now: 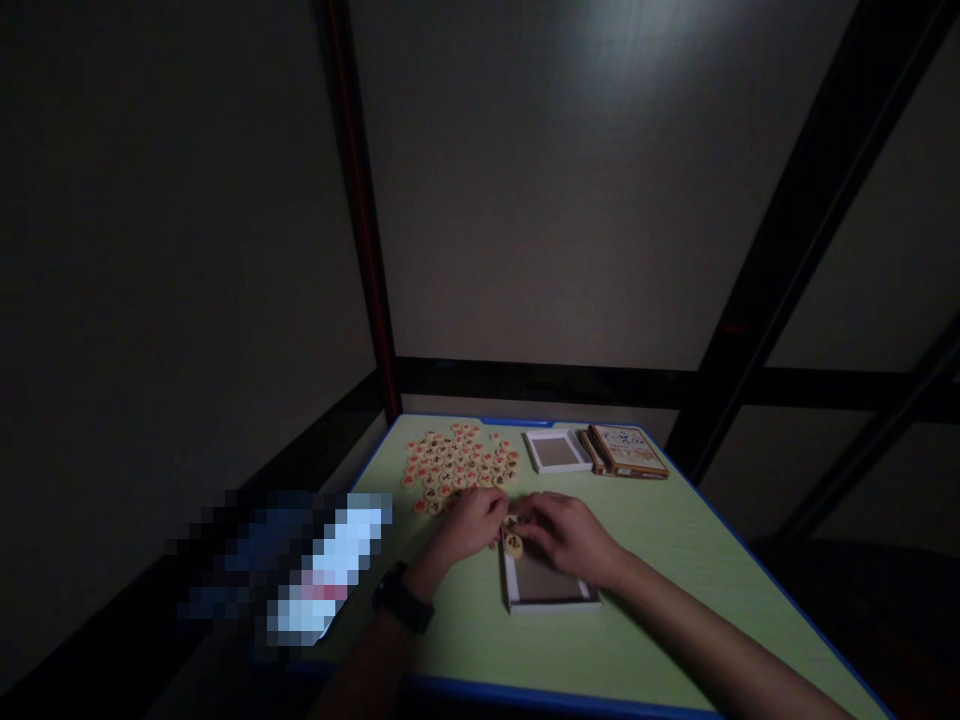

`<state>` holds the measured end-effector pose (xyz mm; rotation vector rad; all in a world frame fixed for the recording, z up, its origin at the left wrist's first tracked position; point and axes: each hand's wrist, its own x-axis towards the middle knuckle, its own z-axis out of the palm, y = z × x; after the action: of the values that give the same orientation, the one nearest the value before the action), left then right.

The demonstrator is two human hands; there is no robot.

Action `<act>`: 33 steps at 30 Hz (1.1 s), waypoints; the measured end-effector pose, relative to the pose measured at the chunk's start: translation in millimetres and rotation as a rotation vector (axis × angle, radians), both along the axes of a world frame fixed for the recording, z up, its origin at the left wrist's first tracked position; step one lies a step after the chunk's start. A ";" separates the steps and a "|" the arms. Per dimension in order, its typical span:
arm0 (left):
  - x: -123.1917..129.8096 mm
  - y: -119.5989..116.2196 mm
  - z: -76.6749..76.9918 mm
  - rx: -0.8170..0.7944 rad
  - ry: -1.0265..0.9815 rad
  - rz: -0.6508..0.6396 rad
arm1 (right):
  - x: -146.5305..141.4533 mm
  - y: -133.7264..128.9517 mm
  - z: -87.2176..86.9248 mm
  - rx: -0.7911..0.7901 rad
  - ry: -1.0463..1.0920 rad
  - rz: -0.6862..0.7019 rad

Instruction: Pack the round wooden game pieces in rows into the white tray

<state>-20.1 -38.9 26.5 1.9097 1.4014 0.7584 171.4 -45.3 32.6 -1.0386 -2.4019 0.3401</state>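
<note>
Many round Chinese chess pieces with red or black characters lie spread over the left back of the table. My left hand, a dark watch on its wrist, is at the near edge of this spread, fingers curled in; what they hold is hidden. Over the far left corner of a shallow white open box, my right hand has its fingertips closed on a Chinese chess piece. Just nearer, another piece sits inside the box by its left wall.
A second shallow white tray stands at the back, beside brown boxes with a printed lid. The green table has a blue edge. A blurred-out bright screen is at the left edge. Walls rise behind and left.
</note>
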 end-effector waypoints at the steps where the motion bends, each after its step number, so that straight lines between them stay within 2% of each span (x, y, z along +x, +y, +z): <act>1: 0.0 0.1 -0.5 -0.010 -0.007 -0.002 | 0.3 7.5 4.1 -0.007 -0.018 -0.047; 4: -0.3 1.2 -2.6 -0.040 -0.032 -0.016 | -5.1 37.9 15.2 -0.029 -0.171 -0.156; 7: -1.7 3.9 -3.9 -0.007 -0.026 0.011 | -19.2 68.5 21.0 -0.051 -0.335 -0.173; 12: -6.6 7.9 -3.8 0.288 0.246 0.192 | -39.9 94.1 18.1 -0.074 -0.461 -0.198; 14: -8.5 7.4 -5.1 0.391 0.365 0.217 | -41.6 97.0 15.3 -0.075 -0.484 -0.193; 17: -9.5 5.3 -8.8 0.489 0.457 0.174 | -39.2 99.1 13.0 -0.069 -0.512 -0.184; 22: -8.1 4.6 -12.7 0.494 0.501 0.135 | -35.8 99.6 17.9 -0.037 -0.525 -0.150; 29: -10.2 4.8 -4.8 0.437 0.605 0.351 | -48.7 80.0 28.1 0.003 -0.491 -0.029; 33: -10.9 3.4 -1.0 0.411 0.640 0.370 | -59.6 72.8 29.2 0.006 -0.556 -0.007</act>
<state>-31.0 -35.5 25.5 2.3709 2.1684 0.6626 111.8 27.4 61.8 -1.2679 -2.8769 0.0380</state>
